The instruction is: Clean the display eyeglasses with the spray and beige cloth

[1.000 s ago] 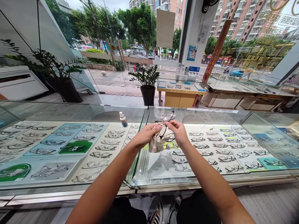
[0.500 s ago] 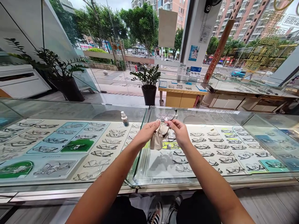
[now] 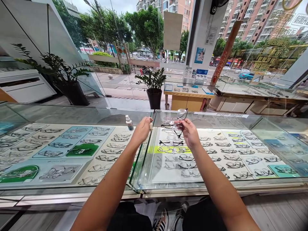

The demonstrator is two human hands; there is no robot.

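Note:
A pair of thin dark-rimmed glasses (image 3: 177,130) is pinched in the fingers of my right hand (image 3: 191,131), raised above the glass counter. One lens sticks up beyond my fingertips and the other hangs below them. Apart from it, to the left, my left hand (image 3: 142,129) is closed on a beige cloth (image 3: 151,124), of which just a small part shows past the fingers. Just left of that hand stands a small white bottle (image 3: 129,123) with a dark label, upright on the counter.
Rows of spectacle frames (image 3: 234,164) lie under the glass of the display counter (image 3: 166,185). Behind it are a potted plant (image 3: 154,96) and a wooden display table (image 3: 179,102). Large windows face the street.
My left hand has moved left with the cloth, away from the glasses. My right hand has shifted slightly right, and the glasses are now turned with their lenses uncovered.

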